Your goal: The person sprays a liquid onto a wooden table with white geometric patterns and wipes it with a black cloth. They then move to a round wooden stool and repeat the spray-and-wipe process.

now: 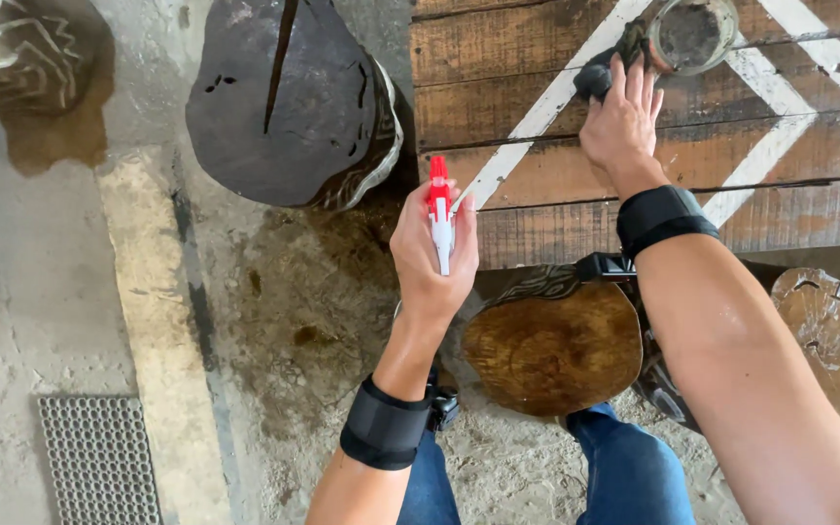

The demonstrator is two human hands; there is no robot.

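**Spray bottle in one hand, dark cloth under the other at the table's edge**

Here my left hand point(432, 251) is closed around a spray bottle with a red and white trigger head point(438, 209), nozzle up; only the head shows above my fingers, and the bottle's body is hidden in my grip. It sits just off the near edge of the weathered brown plank table with white painted stripes point(537, 87), close to its corner.

My right hand point(622, 122) lies flat, fingers spread, pressing a dark cloth point(597, 73) onto the planks. The cloth rests on a white stripe, just beside a round glass jar with dark contents point(692, 34) near the far edge of the view.

Below the table's edge stands a round brown wooden stool point(551, 345), between my forearms and above my knees. A paler log stool point(838, 331) sits to its right, partly behind my right arm. To the left, a large dark log stool with a crack across its top point(279, 97) stands close to the table's side, and beyond it bare concrete floor point(51, 282) lies open, with a metal drain grate point(99, 457) set in it.
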